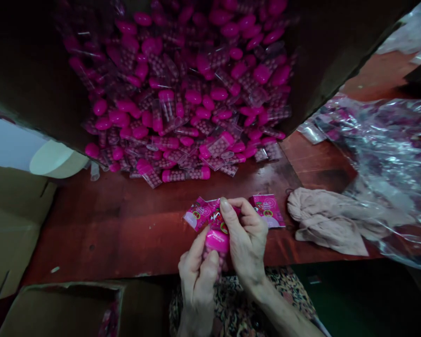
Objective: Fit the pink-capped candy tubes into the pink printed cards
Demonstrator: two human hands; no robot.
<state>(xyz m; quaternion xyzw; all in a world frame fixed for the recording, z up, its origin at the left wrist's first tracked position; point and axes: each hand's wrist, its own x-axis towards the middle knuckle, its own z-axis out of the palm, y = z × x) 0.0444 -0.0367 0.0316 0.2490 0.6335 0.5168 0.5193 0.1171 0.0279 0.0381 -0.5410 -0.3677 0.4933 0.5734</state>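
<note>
My left hand (pixel 199 276) is closed on a clear container with a bright pink cap (pixel 217 240) and small pink balls inside, held upright near the table's front edge. Just above the cap, my right hand (pixel 245 238) pinches a pink printed packet (pixel 216 214) between thumb and fingers. Part of that packet is hidden behind the fingers. To its left a similar printed packet (pixel 197 213) shows, and another packet (pixel 268 210) lies on the table to the right of my right hand.
Many pink-capped containers (pixel 196 112) spill from a large dark box onto the red table (pixel 119 224). A beige cloth (pixel 326 217) and clear plastic bags (pixel 396 178) lie right. A pale bowl (pixel 58 160) stands left; an open cardboard box (pixel 56 311) sits below the table edge.
</note>
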